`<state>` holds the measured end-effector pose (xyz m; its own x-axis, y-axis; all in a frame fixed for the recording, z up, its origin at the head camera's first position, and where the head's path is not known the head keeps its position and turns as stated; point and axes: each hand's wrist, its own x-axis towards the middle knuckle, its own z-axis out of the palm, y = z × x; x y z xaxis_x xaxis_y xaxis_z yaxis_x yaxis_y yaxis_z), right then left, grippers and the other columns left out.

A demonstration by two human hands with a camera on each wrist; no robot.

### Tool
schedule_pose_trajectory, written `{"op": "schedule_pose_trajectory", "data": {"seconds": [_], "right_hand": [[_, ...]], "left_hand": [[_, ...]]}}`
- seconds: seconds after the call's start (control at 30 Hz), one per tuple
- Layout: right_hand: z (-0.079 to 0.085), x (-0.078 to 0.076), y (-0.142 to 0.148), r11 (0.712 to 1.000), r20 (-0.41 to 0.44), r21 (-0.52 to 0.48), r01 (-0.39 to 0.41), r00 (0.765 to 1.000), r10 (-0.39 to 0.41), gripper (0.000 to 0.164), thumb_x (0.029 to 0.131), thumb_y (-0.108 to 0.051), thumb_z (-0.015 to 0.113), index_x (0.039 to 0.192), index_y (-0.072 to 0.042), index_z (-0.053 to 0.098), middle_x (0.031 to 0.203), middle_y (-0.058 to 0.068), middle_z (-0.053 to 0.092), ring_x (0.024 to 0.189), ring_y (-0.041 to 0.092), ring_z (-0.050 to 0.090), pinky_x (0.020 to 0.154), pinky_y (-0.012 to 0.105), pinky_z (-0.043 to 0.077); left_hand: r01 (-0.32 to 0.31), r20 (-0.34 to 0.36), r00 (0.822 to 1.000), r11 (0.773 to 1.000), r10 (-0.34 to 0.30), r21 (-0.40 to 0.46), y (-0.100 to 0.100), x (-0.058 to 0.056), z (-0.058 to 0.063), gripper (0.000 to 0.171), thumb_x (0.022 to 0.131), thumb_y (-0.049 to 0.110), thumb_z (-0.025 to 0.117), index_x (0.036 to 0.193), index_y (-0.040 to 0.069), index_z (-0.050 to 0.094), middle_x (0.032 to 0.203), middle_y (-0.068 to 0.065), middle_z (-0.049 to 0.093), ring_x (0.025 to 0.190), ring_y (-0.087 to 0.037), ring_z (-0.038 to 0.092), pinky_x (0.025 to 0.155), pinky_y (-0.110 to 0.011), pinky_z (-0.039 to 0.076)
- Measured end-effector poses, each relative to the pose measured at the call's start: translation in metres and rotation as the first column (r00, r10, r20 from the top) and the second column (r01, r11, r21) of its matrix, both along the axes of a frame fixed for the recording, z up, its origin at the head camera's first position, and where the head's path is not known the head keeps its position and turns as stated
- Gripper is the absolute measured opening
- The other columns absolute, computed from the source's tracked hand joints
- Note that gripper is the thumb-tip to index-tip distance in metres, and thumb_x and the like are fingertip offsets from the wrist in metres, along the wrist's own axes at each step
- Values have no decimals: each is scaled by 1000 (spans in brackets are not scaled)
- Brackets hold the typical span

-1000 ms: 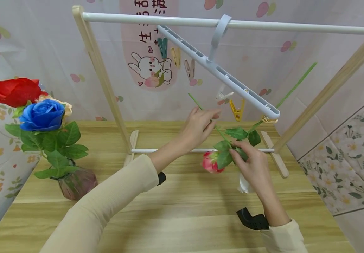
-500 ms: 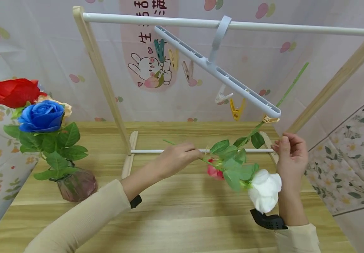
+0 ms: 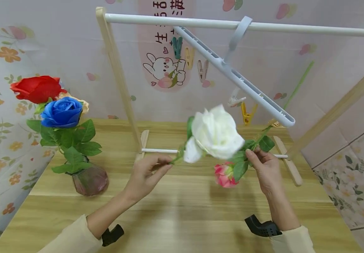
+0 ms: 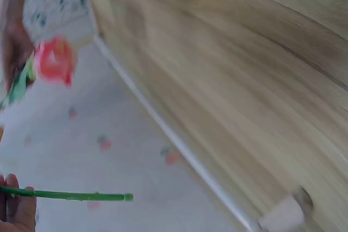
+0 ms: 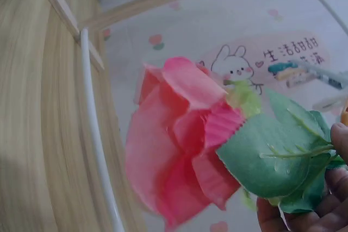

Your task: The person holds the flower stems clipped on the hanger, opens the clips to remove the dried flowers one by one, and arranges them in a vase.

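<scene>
A white rose [image 3: 216, 135] is held up in front of the rack, its stem pinched by my left hand [image 3: 148, 175]. In the left wrist view the cut end of its green stem [image 4: 87, 195] sticks out past the fingers. A pink rose [image 3: 225, 174] hangs head down from the right end of the grey hanger [image 3: 232, 72]. My right hand [image 3: 265, 168] grips this pink rose among its leaves, thumb and fingers around the stem. Close up in the right wrist view are its petals [image 5: 179, 139] and a leaf [image 5: 266, 156]. The upper stem rises behind the hanger.
A vase [image 3: 90, 180] with a red rose [image 3: 37, 88], a blue rose [image 3: 62, 112] and a pale one stands at left. The hanger hooks over the rack's white bar [image 3: 175, 21]. Several clothes pegs hang from it, including a yellow peg [image 3: 247, 114].
The white rose has been swung from the lower right up to the middle, as my left hand moved left. My right hand has come back to the pink rose and holds it. The view has shifted slightly.
</scene>
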<state>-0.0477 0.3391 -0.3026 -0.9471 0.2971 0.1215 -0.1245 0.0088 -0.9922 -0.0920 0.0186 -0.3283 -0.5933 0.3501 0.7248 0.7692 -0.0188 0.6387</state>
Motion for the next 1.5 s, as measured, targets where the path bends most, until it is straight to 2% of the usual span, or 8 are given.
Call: {"op": "schedule_pose_trajectory", "data": {"seconds": [0.2, 0.43, 0.57, 0.77, 1.07, 1.23, 1.4, 1.5], "right_hand": [[-4, 7, 9, 999, -89, -19, 50, 995, -52, 13, 91, -6, 59, 89, -13, 69, 82, -7, 67, 79, 2, 59, 73, 12, 50], [-5, 5, 4, 999, -93, 2, 35, 995, -35, 16, 92, -6, 58, 91, -16, 70, 83, -8, 68, 79, 2, 60, 72, 12, 49], [-6, 3, 1, 999, -86, 1, 35, 996, -34, 17, 92, -6, 58, 89, -16, 70, 81, -8, 68, 78, 1, 58, 73, 12, 49], [-6, 4, -2, 996, -70, -27, 81, 994, -83, 17, 90, -4, 60, 87, -16, 70, 80, -8, 67, 77, 2, 58, 70, 11, 49], [-5, 4, -2, 994, -83, -69, 86, 992, -92, 15, 90, -2, 60, 85, -12, 70, 79, -7, 66, 78, 2, 57, 71, 11, 49], [-5, 4, -1, 993, -91, -79, 87, 991, -94, 15, 89, -1, 60, 85, -12, 70, 79, -6, 66, 77, 2, 57, 70, 11, 49], [-4, 3, -2, 994, -83, -75, 81, 993, -87, 14, 89, -3, 61, 85, -12, 70, 77, -7, 66, 75, 2, 57, 70, 11, 49], [-5, 1, -4, 996, -79, -64, 67, 994, -72, 14, 89, -3, 61, 83, -13, 69, 77, -7, 66, 75, 1, 57, 70, 11, 49]], "left_hand": [[-214, 157, 971, 951, 181, 223, -57, -4, 29, 17, 81, -21, 57, 96, -13, 58, 93, -1, 69, 87, -5, 66, 72, -17, 54], [-329, 198, 944, 766, 263, 553, -130, -9, 44, 16, 85, -17, 54, 100, -12, 58, 95, -12, 66, 79, -15, 68, 73, -20, 54], [-409, 227, 911, 697, 343, 589, -152, -10, 39, 14, 85, -14, 57, 98, -10, 60, 92, -14, 64, 75, -16, 67, 71, -20, 54], [-504, 246, 860, 669, 447, 546, -161, -14, 22, 11, 85, -12, 59, 95, -7, 61, 84, -8, 64, 73, -12, 68, 72, -18, 53], [-568, 250, 821, 691, 513, 447, -160, -15, -4, 11, 85, -13, 57, 91, -5, 60, 82, -2, 66, 75, -9, 68, 73, -17, 53], [-709, 306, 705, 650, 639, 275, -157, -8, -22, 8, 87, -7, 59, 94, -3, 60, 82, 10, 64, 75, -1, 66, 71, -12, 51], [-845, 271, 530, 527, 804, 90, -159, 0, -36, 15, 86, 2, 64, 93, -12, 61, 81, 19, 59, 73, 9, 57, 66, -8, 43], [-887, 256, 449, 462, 856, 10, -163, 4, -43, 13, 83, 3, 66, 84, -10, 63, 81, 20, 52, 78, 10, 47, 70, -11, 35]]}}
